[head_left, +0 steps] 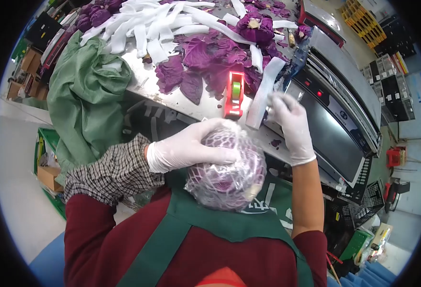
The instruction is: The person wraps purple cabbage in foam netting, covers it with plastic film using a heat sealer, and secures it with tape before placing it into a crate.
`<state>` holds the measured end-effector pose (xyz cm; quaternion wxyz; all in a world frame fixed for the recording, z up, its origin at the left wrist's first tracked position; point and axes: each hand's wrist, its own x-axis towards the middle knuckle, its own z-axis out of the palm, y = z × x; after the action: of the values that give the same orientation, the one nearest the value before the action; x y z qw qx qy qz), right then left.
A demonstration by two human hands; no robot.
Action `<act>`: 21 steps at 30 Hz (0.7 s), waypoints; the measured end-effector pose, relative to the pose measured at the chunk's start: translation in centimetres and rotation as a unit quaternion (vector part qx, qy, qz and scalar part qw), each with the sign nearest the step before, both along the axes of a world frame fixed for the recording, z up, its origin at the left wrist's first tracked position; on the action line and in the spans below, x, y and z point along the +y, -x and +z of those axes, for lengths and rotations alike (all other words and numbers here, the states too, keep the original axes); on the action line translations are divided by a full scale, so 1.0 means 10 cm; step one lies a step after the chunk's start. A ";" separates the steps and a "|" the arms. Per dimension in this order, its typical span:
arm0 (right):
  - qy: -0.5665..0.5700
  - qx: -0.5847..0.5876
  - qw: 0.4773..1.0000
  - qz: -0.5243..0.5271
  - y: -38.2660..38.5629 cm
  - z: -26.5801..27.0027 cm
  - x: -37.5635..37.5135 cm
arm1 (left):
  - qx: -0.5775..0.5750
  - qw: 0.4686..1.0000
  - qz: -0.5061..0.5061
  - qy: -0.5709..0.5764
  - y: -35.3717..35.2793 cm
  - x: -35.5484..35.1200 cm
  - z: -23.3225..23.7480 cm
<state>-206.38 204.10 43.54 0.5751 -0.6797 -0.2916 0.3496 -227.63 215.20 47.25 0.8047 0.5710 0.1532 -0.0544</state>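
Note:
A purple cabbage (225,184), covered by a white foam net and clear film, is held against my apron. My left hand (191,146), in a white glove, curves over its upper left side with the thumb lying across the film. Up and to the right, my right hand (291,126), also gloved, is raised apart from the cabbage with its fingers curled together; whatever they pinch is too small to make out. Beside those fingers a white foam net sleeve (263,98) lies on the table's edge. A red tape dispenser (234,95) with a green roll stands just beyond the cabbage.
Loose purple leaves (205,57) and a heap of white net sleeves (158,24) cover much of the table (148,88). Another purple cabbage (255,27) sits at the back. A film-wrapping machine (330,115) borders the right side; green cloth (86,95) hangs on the left.

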 end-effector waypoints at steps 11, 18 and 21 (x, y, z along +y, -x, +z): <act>0.157 -0.028 0.984 0.082 -0.01 -0.78 0.30 | 0.087 0.962 0.094 0.243 0.02 0.03 -0.96; 0.183 0.074 0.979 0.058 0.08 -0.85 0.54 | 0.109 0.963 0.094 0.228 -0.11 0.03 -1.32; 0.162 0.187 0.967 0.058 0.10 -0.72 0.59 | 0.090 0.983 0.080 0.142 -0.23 0.13 -1.36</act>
<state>-207.37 210.04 36.31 0.4801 -0.6682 -0.1575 0.5461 -225.32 216.48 33.60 0.8622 0.4300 0.2606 -0.0619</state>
